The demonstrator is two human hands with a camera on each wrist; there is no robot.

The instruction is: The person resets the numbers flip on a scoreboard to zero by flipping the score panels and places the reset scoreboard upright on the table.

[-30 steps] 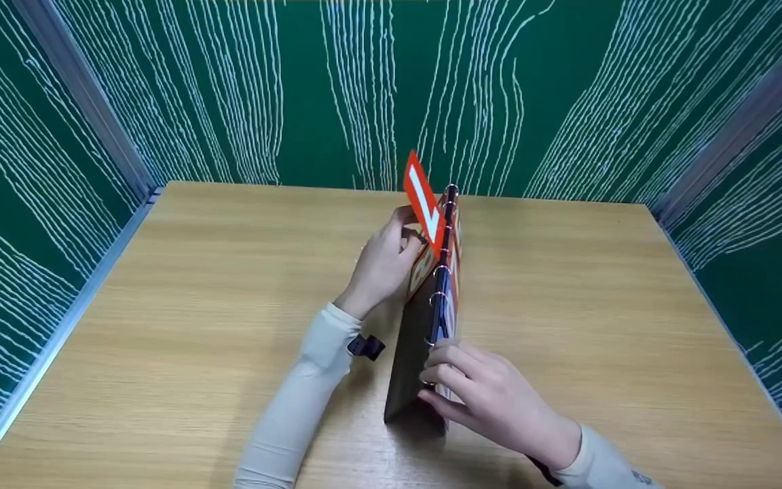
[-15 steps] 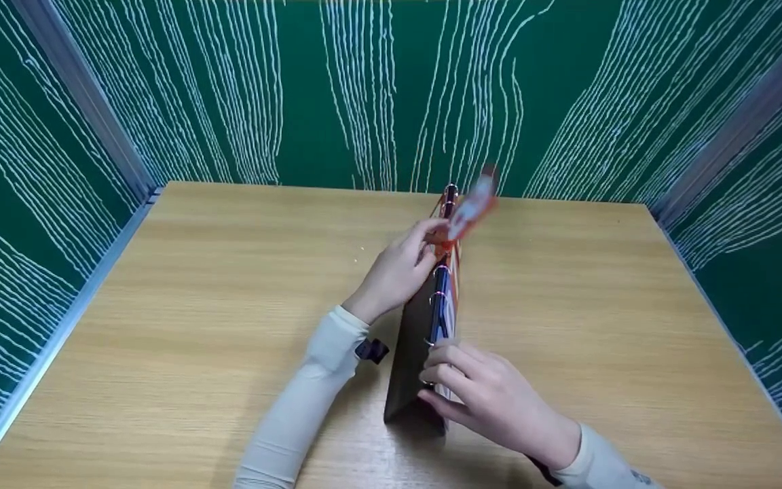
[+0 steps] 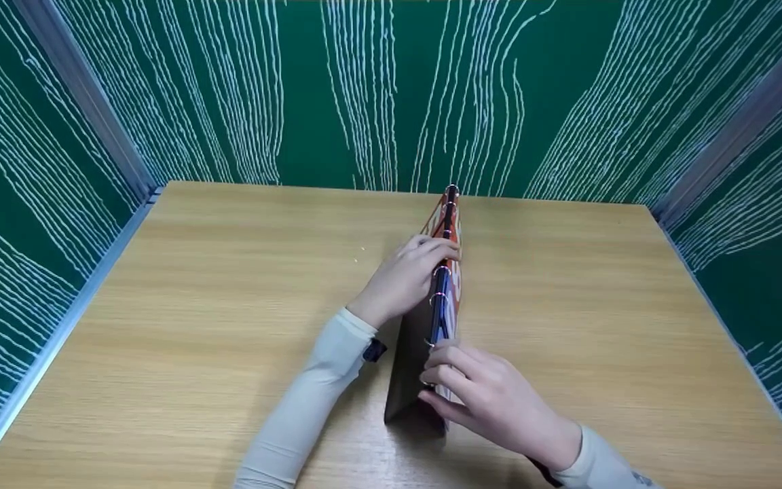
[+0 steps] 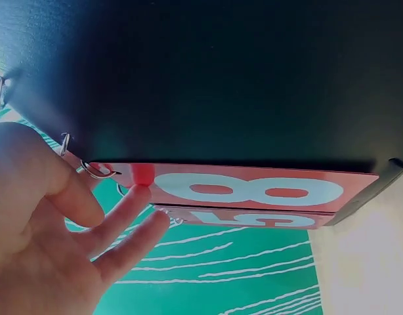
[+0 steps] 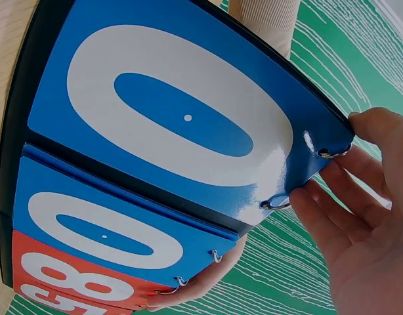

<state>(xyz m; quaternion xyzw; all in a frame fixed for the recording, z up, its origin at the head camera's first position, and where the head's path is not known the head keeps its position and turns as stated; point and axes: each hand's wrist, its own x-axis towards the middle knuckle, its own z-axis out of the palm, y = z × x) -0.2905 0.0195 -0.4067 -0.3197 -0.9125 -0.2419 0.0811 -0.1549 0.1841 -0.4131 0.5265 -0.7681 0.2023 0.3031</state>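
Observation:
A tabletop flip scoreboard (image 3: pixel 408 367) stands tented on the table, its ringed top edge running away from me. My left hand (image 3: pixel 401 282) rests over that edge at the red cards, fingers bent across the top in the head view. Its fairly straight fingers touch a red card marked 8 (image 4: pixel 247 189) beside the rings in the left wrist view. My right hand (image 3: pixel 493 401) pinches the near top corner, thumb and fingers by the rings. In the right wrist view, a large blue 0 card (image 5: pixel 155 59) and a smaller blue 0 card (image 5: pixel 44 197) face out, with red cards beyond.
The wooden table (image 3: pixel 228 285) spreads out on both sides of the scoreboard. Green walls (image 3: pixel 567 54) with white wavy lines rise at the back and sides. Small white specks (image 3: pixel 357 257) lie on the table left of my left hand.
A red number card has swung over the top edge from the left side to the right. My left hand has moved slightly right and let that card go. My right hand stays put.

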